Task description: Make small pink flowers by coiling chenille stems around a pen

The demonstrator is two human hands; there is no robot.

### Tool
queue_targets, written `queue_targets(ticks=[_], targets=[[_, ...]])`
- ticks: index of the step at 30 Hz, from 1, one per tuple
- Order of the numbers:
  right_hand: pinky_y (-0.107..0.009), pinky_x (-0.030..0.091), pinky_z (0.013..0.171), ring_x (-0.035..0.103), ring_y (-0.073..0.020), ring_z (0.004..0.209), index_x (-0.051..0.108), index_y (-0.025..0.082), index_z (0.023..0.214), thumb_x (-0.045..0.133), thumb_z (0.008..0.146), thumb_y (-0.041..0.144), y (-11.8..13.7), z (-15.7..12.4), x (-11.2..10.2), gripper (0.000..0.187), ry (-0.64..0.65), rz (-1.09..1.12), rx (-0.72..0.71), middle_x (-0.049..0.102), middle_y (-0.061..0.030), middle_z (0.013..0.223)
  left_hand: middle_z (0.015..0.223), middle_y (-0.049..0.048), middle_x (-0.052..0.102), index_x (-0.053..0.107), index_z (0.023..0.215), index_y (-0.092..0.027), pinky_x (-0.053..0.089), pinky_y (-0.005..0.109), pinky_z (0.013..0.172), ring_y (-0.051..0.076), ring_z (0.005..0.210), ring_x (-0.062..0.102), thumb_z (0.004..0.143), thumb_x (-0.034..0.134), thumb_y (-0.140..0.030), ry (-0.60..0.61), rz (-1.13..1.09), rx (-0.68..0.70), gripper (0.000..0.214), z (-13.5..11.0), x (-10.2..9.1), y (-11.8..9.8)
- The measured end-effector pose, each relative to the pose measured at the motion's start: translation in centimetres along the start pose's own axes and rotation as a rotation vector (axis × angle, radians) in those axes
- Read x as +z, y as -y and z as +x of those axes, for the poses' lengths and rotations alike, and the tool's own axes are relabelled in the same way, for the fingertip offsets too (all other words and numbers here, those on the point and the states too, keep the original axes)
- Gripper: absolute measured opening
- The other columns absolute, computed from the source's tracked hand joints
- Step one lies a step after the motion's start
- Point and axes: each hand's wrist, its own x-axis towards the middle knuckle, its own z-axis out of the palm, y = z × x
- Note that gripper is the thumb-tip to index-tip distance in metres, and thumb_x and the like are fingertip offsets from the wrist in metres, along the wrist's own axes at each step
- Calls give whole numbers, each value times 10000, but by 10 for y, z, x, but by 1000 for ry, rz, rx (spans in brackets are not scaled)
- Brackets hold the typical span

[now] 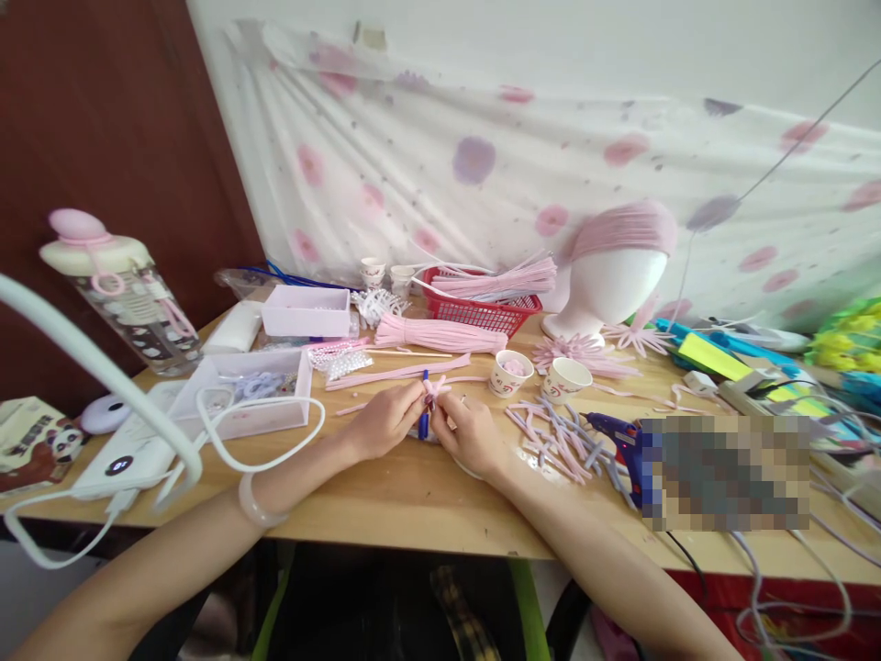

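Observation:
Both my hands meet over the middle of the wooden table (pixel 385 500). My left hand (pixel 385 420) pinches a pink pipe cleaner (pixel 438 389) at its fingertips. My right hand (pixel 469 431) is closed around the same pink piece and a thin blue pen-like stick (pixel 425 404) that stands between the two hands. A pale bracelet (pixel 256 503) sits on my left wrist. Loose pink and lilac pipe-cleaner pieces (pixel 557 439) lie just right of my right hand.
Two paper cups (pixel 510 373) stand behind my hands, a blue glue gun (pixel 619 439) to the right. A red basket (pixel 482 312), pink bundles (pixel 440 334), a white mannequin head (pixel 612 285), plastic boxes (pixel 240 404), a water bottle (pixel 124 289) and white cables (pixel 227 441) crowd the table.

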Motion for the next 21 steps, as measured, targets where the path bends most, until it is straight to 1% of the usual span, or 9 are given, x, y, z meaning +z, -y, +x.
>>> queue_targets(ticks=[3,7,10,11,12,14,15,17,21], targets=[[-243,313,543,436,-125,525,456,203,677,415,873,217,2,1,2,201,-27,154,70,509,3,587,713,19,541,449,726,-210,380,284,663,172,679,515,918,356,-219,-46,169,56,213,1,0,4],[-234,372,534,471,-122,547,433,201,650,427,888,280,1,3,10,251,-52,472,293,495,15,585,757,39,585,504,757,-207,409,299,714,192,746,555,913,393,-210,-59,296,105,191,3,-2,7],[-231,427,523,524,-119,561,443,204,849,508,858,292,0,3,17,110,-109,700,393,550,22,692,750,44,594,526,763,-199,422,299,711,196,744,572,907,416,-196,-41,349,129,181,5,-2,8],[-228,438,512,533,-115,553,429,209,939,521,848,278,-1,3,19,147,-111,755,400,566,24,730,736,42,593,531,760,-197,423,295,695,194,727,573,902,422,-185,-38,353,132,180,5,-2,9],[-225,446,502,538,-109,540,415,214,1012,516,846,259,-1,3,20,199,-85,791,399,575,28,748,721,39,591,535,756,-194,422,290,675,191,707,573,898,427,-178,-37,357,138,179,4,-1,10],[-225,458,497,536,-100,502,432,211,1081,459,861,222,-1,3,21,222,25,820,384,576,39,711,705,36,595,542,757,-188,422,281,642,185,682,574,902,434,-180,-44,401,176,181,3,0,12],[-230,469,507,536,-100,494,464,203,1072,427,870,212,-1,3,21,206,76,834,382,568,42,676,704,36,600,545,764,-184,424,277,631,183,678,577,909,429,-183,-55,444,206,186,3,1,13],[-248,499,551,559,-109,523,520,190,1005,397,877,214,-1,5,20,179,124,907,399,565,34,640,708,36,610,550,779,-174,430,272,619,178,675,583,925,409,-184,-81,525,259,203,2,1,15],[-263,535,607,613,-132,638,551,192,896,435,866,247,-2,6,17,132,127,1084,496,598,6,700,711,34,623,556,791,-160,435,270,605,172,677,600,950,381,-192,-90,638,356,239,2,0,15]])
